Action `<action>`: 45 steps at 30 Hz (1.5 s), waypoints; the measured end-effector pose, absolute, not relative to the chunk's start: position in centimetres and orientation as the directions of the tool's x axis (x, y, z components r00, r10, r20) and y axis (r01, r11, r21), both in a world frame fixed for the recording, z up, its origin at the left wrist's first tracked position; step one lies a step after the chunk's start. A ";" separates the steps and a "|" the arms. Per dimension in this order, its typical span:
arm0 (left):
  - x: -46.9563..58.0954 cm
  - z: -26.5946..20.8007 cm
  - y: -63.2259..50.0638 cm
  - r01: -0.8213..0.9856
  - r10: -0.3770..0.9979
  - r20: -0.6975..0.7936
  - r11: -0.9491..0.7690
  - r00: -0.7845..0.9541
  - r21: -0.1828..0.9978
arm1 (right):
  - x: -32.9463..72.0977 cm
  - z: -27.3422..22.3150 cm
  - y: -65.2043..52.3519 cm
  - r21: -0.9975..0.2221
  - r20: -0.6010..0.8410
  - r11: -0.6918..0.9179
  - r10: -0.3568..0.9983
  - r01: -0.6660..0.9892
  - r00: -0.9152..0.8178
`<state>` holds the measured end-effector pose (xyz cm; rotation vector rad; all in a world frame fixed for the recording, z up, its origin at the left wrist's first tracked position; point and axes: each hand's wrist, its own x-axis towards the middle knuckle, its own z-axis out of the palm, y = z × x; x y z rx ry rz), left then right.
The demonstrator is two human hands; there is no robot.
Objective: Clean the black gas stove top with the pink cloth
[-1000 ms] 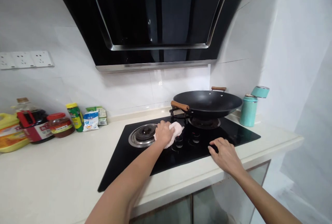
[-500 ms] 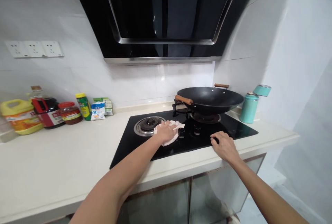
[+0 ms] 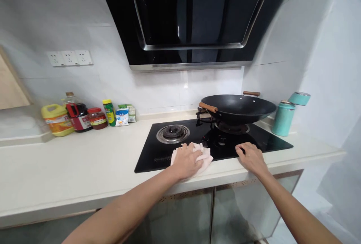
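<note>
My left hand [image 3: 188, 163] presses down on a pinkish-white cloth [image 3: 207, 156], fingers bent over it. Hand and cloth lie across the front edge of the black glass gas stove [image 3: 152, 158], partly over the white counter. To the right, my right hand [image 3: 252, 157] rests on the stove's front edge, loosely curled, with nothing seen in it. Two black knobs [image 3: 222, 139] stand between and behind the hands. Behind the cloth is the bare left burner [image 3: 173, 133]. A black wok [image 3: 239, 108] with wooden handles sits over the right burner.
A turquoise flask [image 3: 283, 119] with its lid tipped back stands right of the stove. On the counter's left are a yellow jug [image 3: 57, 120], a dark sauce bottle [image 3: 79, 118], a red-lidded jar [image 3: 97, 119], a green shaker [image 3: 109, 113] and packets [image 3: 122, 116]. A black range hood [image 3: 191, 54] hangs above.
My left hand has drawn the cloth from beside the left burner toward me, to the stove's front edge. My right hand stays at the edge. The view has swung slightly left.
</note>
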<state>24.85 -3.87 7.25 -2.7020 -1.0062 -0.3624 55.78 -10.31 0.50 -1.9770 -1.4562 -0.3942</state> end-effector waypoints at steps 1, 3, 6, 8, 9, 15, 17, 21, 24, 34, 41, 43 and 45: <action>25.5 7.1 -4.2 0.651 0.593 0.316 -0.750 0.740 -0.117 | 55.9 0.4 -10.2 -0.327 0.581 -0.177 0.737 0.928 0.346; 27.2 6.7 -4.6 0.624 0.574 0.325 -0.778 0.752 -0.071 | 56.3 0.1 -10.0 -0.371 0.579 -0.161 0.730 0.915 0.363; 31.0 6.2 -5.3 0.546 0.523 0.307 -0.838 0.795 0.013 | 57.5 -0.6 -9.7 -0.504 0.590 -0.084 0.694 0.860 0.413; 33.8 6.1 -5.8 0.484 0.484 0.280 -0.872 0.829 0.073 | 58.5 -1.0 -9.5 -0.589 0.588 -0.045 0.660 0.807 0.467; 35.2 6.0 -6.0 0.480 0.492 0.259 -0.870 0.831 0.110 | 59.0 -1.2 -9.5 -0.619 0.578 -0.042 0.651 0.784 0.491; 39.4 5.8 -6.7 0.570 0.600 0.146 -0.797 0.787 0.201 | 60.0 -1.2 -9.3 -0.638 0.466 -0.139 0.713 0.758 0.524; 38.3 5.6 -7.0 0.563 0.596 0.127 -0.796 0.793 0.222 | 59.8 -1.0 -9.4 -0.612 0.437 -0.186 0.730 0.768 0.525; 32.2 5.5 -7.1 0.518 0.558 0.201 -0.827 0.805 0.219 | 59.5 -0.8 -9.6 -0.546 0.420 -0.240 0.750 0.803 0.510; 25.0 5.9 -6.8 0.560 0.585 0.286 -0.810 0.759 0.173 | 59.5 -0.9 -9.5 -0.506 0.420 -0.257 0.761 0.824 0.495; -5.3 6.8 -3.6 0.953 0.931 0.286 -0.274 0.228 0.131 | 60.0 -1.7 -9.4 -0.443 0.398 -0.297 0.780 0.846 0.482; -14.4 6.3 -5.4 0.997 0.946 0.323 0.005 -0.029 0.074 | 59.8 -1.9 -9.7 -0.433 0.435 -0.246 0.786 0.867 0.440; -12.2 5.6 -6.8 0.997 0.922 0.385 -0.061 0.039 0.046 | 59.4 -1.6 -9.9 -0.436 0.429 -0.242 0.791 0.867 0.436; -8.6 4.9 -8.0 0.989 0.900 0.418 -0.148 0.127 0.017 | 59.0 -1.3 -10.0 -0.433 0.428 -0.239 0.795 0.869 0.431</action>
